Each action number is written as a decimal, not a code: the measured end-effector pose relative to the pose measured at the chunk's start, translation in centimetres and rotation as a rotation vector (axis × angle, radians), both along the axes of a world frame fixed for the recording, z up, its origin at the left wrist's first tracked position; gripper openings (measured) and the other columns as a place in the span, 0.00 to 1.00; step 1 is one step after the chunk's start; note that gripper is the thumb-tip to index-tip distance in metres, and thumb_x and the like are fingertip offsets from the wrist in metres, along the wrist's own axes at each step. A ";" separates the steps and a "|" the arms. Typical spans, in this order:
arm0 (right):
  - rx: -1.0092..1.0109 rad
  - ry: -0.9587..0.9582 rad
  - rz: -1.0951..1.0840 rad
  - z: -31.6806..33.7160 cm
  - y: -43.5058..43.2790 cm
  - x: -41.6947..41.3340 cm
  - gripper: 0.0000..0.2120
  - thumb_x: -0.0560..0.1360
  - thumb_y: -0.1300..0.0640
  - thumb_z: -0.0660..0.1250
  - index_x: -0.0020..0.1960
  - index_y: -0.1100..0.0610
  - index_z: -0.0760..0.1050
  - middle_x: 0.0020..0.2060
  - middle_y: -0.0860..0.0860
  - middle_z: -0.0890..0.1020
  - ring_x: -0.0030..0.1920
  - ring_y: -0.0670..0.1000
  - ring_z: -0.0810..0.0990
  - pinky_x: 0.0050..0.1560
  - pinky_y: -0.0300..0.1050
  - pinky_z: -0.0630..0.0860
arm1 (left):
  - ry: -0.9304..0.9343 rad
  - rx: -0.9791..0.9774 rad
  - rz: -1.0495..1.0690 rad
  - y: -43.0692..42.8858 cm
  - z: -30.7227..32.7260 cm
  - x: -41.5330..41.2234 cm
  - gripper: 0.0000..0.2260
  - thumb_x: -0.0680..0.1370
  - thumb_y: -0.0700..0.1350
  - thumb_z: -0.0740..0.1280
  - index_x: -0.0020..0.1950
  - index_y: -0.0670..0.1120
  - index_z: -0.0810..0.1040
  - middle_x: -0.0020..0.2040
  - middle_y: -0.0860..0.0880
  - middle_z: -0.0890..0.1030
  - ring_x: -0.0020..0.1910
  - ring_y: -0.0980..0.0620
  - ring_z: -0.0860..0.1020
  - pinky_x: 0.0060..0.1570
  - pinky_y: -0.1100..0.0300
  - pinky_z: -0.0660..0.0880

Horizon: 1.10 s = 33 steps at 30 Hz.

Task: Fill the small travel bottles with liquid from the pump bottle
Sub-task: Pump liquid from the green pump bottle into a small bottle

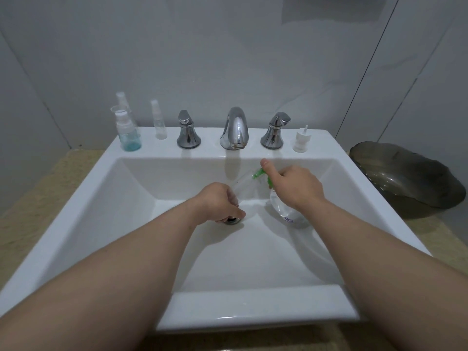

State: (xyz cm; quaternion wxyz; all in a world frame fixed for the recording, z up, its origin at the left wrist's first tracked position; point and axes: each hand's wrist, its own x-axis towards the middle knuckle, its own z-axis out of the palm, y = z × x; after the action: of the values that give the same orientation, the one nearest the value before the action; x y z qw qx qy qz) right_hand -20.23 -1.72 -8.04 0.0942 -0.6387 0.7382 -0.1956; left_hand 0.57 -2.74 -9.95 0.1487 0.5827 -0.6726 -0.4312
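Observation:
Over the white sink [141, 188], my right hand [297, 186] grips a clear pump bottle [286, 211] with a green pump head [262, 174], my thumb on top of the pump. My left hand [220, 202] holds a small clear travel bottle [244, 184], tilted with its mouth at the green nozzle. Both bottles hang above the drain [233, 220]. On the sink's back ledge at left stand a travel bottle with blue liquid [128, 133], a taller clear one behind it [122, 101] and a slim clear spray bottle [159, 121]. A white spray cap [301, 139] stands on the ledge at right.
A chrome faucet [235, 127] with two handles [187, 133] [274, 131] lines the ledge between the bottles. A dark glass bowl [410, 178] sits on the beige counter [38, 188] to the right of the sink. Grey wall panels stand behind.

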 end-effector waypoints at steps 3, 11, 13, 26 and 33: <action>-0.016 0.021 -0.007 0.0 0.0 0.3 0.43 0.78 0.25 0.46 0.39 0.60 0.82 0.35 0.52 0.83 0.39 0.54 0.80 0.42 0.48 0.75 | 0.001 -0.006 0.004 -0.1 -0.1 0.1 0.13 0.69 0.43 0.81 0.43 0.45 0.77 0.36 0.47 0.79 0.29 0.50 0.74 0.29 0.61 0.71; -0.011 0.032 0.011 0.2 0.2 0.6 0.30 0.80 0.38 0.51 0.32 0.59 0.73 0.32 0.54 0.78 0.37 0.57 0.76 0.35 0.47 0.67 | -0.056 -0.032 -0.022 -0.1 -0.3 0.2 0.13 0.69 0.43 0.80 0.41 0.47 0.75 0.33 0.49 0.77 0.25 0.51 0.71 0.26 0.63 0.69; -0.020 0.038 0.005 0.2 0.3 0.5 0.32 0.80 0.36 0.51 0.33 0.59 0.75 0.34 0.54 0.79 0.39 0.58 0.77 0.37 0.48 0.69 | -0.049 -0.027 -0.021 -0.1 -0.3 0.1 0.13 0.69 0.43 0.80 0.41 0.46 0.75 0.33 0.49 0.77 0.26 0.51 0.71 0.26 0.63 0.69; -0.027 0.055 -0.012 0.1 0.3 0.5 0.41 0.79 0.27 0.45 0.33 0.58 0.77 0.35 0.52 0.80 0.38 0.54 0.78 0.40 0.49 0.70 | -0.021 -0.010 0.003 0.0 -0.1 0.0 0.14 0.69 0.44 0.81 0.44 0.46 0.77 0.37 0.49 0.78 0.30 0.51 0.74 0.29 0.61 0.71; -0.036 0.039 -0.019 0.0 0.1 0.4 0.40 0.80 0.29 0.46 0.35 0.58 0.79 0.35 0.52 0.81 0.39 0.55 0.78 0.40 0.48 0.70 | -0.019 -0.019 0.007 -0.1 0.1 -0.1 0.14 0.69 0.44 0.81 0.44 0.46 0.77 0.36 0.50 0.78 0.28 0.53 0.73 0.27 0.63 0.70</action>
State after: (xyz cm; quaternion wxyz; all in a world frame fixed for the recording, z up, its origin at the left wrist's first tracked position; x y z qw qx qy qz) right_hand -19.86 -1.64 -8.08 0.0664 -0.6368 0.7423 -0.1974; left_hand 0.44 -2.81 -9.89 0.1495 0.5877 -0.6759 -0.4187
